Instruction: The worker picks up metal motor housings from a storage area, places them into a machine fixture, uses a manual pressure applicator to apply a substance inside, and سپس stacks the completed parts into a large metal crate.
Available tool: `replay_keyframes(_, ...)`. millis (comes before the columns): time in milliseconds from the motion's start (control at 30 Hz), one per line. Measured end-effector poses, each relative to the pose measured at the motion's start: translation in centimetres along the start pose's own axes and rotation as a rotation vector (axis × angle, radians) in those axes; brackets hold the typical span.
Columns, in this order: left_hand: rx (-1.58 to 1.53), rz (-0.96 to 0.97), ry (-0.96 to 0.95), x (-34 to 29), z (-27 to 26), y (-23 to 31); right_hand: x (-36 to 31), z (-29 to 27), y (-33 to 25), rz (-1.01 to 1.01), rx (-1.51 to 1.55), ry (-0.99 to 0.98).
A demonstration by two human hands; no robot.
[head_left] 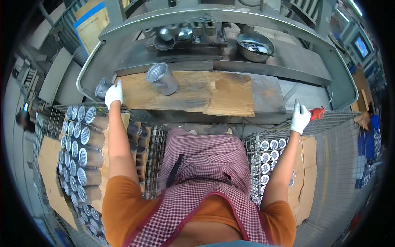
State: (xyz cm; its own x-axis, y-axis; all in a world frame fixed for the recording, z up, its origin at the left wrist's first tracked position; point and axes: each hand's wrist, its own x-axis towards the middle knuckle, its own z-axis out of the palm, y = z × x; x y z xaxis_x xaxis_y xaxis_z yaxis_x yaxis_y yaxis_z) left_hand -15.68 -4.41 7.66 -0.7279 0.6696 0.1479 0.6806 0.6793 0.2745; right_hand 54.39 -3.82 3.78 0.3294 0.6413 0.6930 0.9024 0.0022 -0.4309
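My left hand [113, 94], in a white glove, is closed around a grey metal cup [102, 88] at the left end of the work ledge. The cup lies tilted, its rim facing left. A larger grey metal cup [163, 79] with a ribbed rim leans on the brown cardboard sheet [210, 91], apart from both hands. Over at the right end, my right hand [301, 117], also gloved, has a finger stretched forward and the thumb apart. It seems to hold nothing. Right beside it is a red-handled object [317, 113] with a thin metal stem; its kind is unclear.
A wire basket with stacked metal cups [88, 158] stands at my left, another with upright cups [265, 156] at my right. Behind the ledge are a metal fixture [189, 51] and a round metal bowl [256, 46] with contents. A curved metal frame [214, 16] spans the machine.
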Motion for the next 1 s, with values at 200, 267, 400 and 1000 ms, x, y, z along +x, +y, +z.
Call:
replay_keyframes(200,0.016,-0.019,0.026,0.0,-0.1,-0.8,0.0,0.4,-0.5,-0.022,0.066,0.040)
replay_keyframes(267,-0.005,-0.026,0.020,-0.3,-0.2,-0.5,0.0,0.2,-0.6,0.002,0.047,0.017)
replay_keyframes(400,-0.013,-0.011,0.018,-0.5,-0.5,-0.3,-0.1,0.6,0.0,-0.005,0.044,0.040)
replay_keyframes(1000,-0.031,-0.005,0.043,-0.7,-0.5,-0.2,-0.2,-0.2,-0.8,0.042,0.041,0.022)
